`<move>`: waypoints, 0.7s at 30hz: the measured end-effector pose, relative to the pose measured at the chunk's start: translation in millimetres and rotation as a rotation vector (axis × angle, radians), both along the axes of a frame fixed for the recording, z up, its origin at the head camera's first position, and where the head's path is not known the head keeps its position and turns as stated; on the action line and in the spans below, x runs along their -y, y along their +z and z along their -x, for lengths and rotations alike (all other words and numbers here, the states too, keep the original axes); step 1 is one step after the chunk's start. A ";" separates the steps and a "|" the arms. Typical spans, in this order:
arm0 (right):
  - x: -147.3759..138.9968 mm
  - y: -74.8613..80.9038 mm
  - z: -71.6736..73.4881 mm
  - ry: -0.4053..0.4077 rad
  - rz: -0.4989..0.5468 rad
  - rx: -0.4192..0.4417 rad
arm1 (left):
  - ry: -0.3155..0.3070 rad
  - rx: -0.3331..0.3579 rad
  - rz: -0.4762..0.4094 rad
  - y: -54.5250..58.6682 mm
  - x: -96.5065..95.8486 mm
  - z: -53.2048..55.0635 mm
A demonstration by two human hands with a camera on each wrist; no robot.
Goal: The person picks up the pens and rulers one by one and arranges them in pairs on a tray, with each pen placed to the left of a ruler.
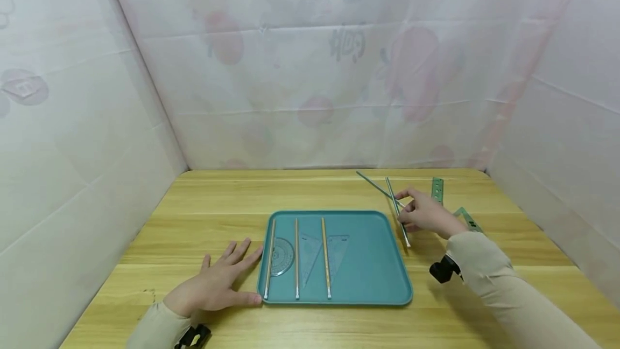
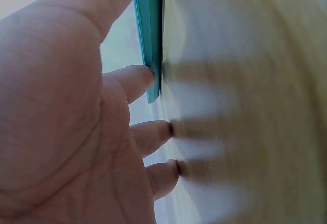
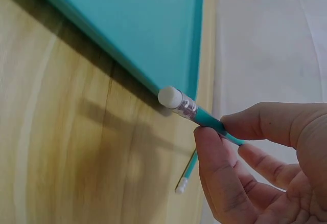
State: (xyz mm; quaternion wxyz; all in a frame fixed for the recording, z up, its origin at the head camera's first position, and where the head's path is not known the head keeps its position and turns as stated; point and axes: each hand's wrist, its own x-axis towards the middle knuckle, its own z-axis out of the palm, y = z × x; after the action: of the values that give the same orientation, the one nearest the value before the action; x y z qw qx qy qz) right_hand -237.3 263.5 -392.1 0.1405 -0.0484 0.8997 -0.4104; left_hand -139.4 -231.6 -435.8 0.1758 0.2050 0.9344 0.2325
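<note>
Between thumb and fingers my right hand [image 1: 426, 214] pinches a green pencil [image 3: 207, 119] with a white eraser end, held above the table to the right of the teal tray [image 1: 373, 300]. Behind it a second green pencil [image 1: 372, 182] lies on the table. My left hand [image 1: 218, 284] is spread flat beside the tray, its thumb and a finger touching the left rim. In the tray lie three yellowish pencils, the left [image 1: 269, 257], middle [image 1: 297, 263] and right [image 1: 326, 257] ones, roughly parallel. A clear protractor [image 1: 283, 256] and two clear set squares [image 1: 310, 255] lie there too.
Right of the tray, a green ruler [image 1: 437, 189] and a green triangular piece [image 1: 467, 220] are partly hidden by my right hand and sleeve. Pale printed cloth walls [image 1: 310, 85] stand behind and at both sides of the wooden table [image 1: 213, 198].
</note>
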 end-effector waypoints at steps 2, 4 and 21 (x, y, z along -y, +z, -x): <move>1.4 -0.4 -2.2 -0.002 0.013 0.004 | 0.000 0.002 -0.001 0.5 0.0 -0.4; 2.8 -1.0 -4.3 0.002 0.020 0.005 | -0.001 0.001 -0.001 0.9 0.0 -0.7; 15.4 -4.5 -20.4 -0.027 0.088 0.011 | -0.002 -0.010 -0.007 3.0 -3.9 0.2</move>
State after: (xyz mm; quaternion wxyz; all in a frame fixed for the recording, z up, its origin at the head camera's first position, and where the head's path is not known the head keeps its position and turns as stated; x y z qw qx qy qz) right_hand -216.8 248.1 -396.6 0.1376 -0.0404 0.8805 -0.4518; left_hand -139.7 -227.6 -432.8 0.1706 0.2077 0.9342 0.2344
